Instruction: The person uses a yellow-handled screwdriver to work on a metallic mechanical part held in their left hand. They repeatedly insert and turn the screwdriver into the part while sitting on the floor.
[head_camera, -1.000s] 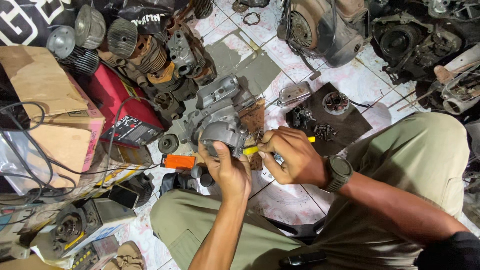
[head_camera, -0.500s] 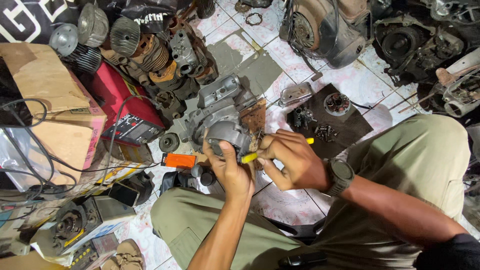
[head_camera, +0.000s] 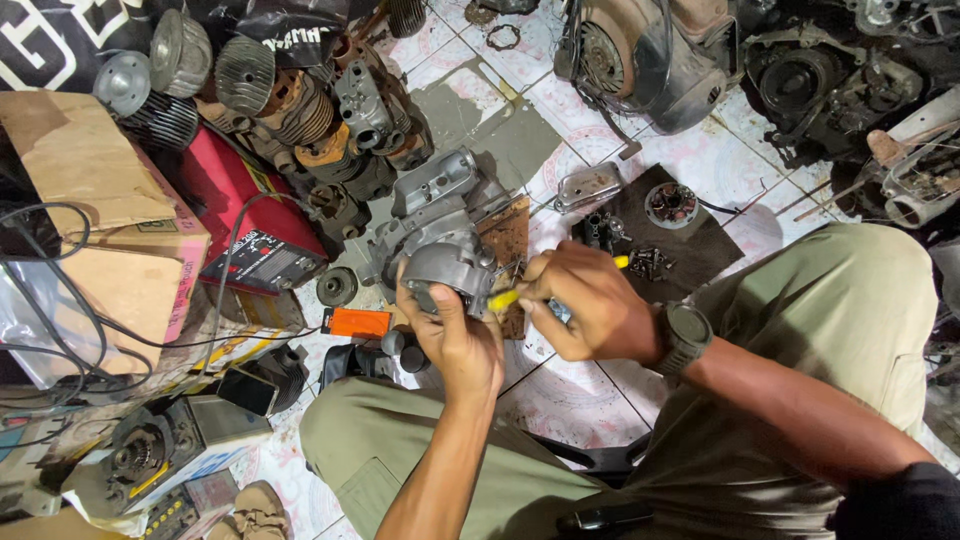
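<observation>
Your left hand (head_camera: 462, 335) has its fingers clenched on the grey engine casing (head_camera: 450, 268), held over the tiled floor (head_camera: 570, 100) in front of your knees. Your right hand (head_camera: 590, 300) has its fingers wrapped around a yellow-handled screwdriver (head_camera: 503, 298), tip at the casing. An orange box (head_camera: 357, 322) lies just left.

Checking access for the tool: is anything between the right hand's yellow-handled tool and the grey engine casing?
Nothing visible. The left hand grips the grey engine casing from below; the right hand brings the yellow-handled tool to its right side, though the tip itself is too small to make out.
</observation>
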